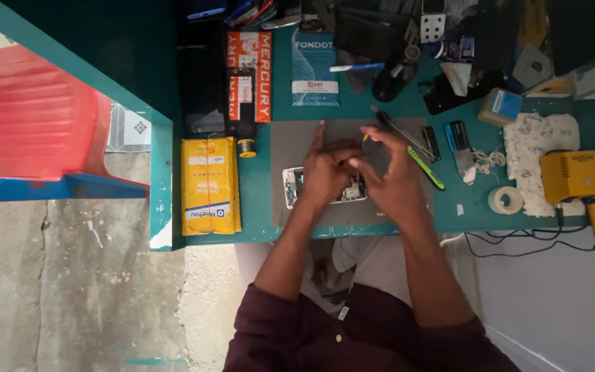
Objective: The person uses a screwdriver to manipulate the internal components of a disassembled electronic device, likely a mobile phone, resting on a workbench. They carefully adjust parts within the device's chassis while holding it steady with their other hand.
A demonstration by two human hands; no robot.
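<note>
An opened phone (293,186) with its inner parts showing lies on a grey work mat (290,141) on the teal bench. My left hand (325,169) rests on top of the phone, index finger stretched away from me. My right hand (390,176) is beside it and grips a slim dark tool (385,120) whose yellow-ringed tip meets the left fingers above the phone. Both hands cover most of the phone's middle.
A yellow packet (209,184) lies left of the mat, a solder spool (246,147) above it. Right of the mat are a green-handled tool (427,170), tape roll (505,200), white foam (538,138) and a yellow soldering station (571,176). Boxes and clutter crowd the back. A red chair (29,117) stands left.
</note>
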